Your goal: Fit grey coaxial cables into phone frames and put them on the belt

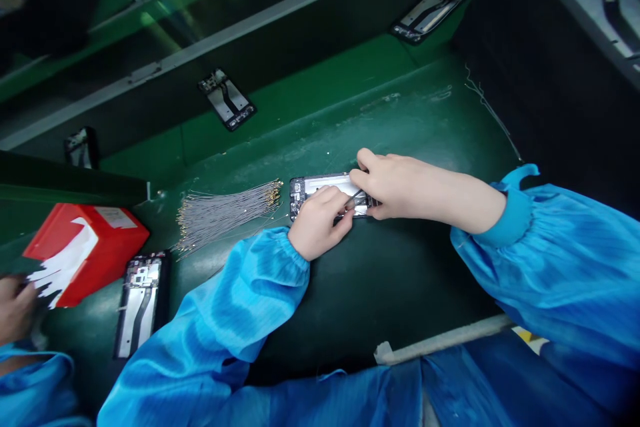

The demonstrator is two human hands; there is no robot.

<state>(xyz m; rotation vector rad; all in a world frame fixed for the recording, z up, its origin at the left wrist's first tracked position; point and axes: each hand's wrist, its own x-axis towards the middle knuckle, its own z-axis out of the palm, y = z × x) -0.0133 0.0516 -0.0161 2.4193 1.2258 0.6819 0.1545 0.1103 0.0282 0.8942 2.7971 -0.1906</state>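
The phone frame (325,181) lies under the fingers of both hands, just to the right of the cable bundle (230,213). The left hand (320,221) bends over its near edge, fingertips bunched beside one thin dark strip (355,195); whether they pinch it, I cannot tell. The right hand (387,183) has its fingers curled over the frame's right end; their tips are partly hidden, so I cannot tell what they grasp.

There is one cable bundle, many grey wires with gold-coloured ends, too many to count. Besides the handled frame, four smaller-looking ones show: the near-left frame (131,327), on the near left side of the bundle; the far-left frame (80,148), beyond it to the left; the middle frame (227,99), straight beyond it; and the far-right frame (431,11), beyond and well to the right. Left of the bundle stands one red bin (107,260) with white paper (70,263), and further left, one co-worker's hand (15,310).
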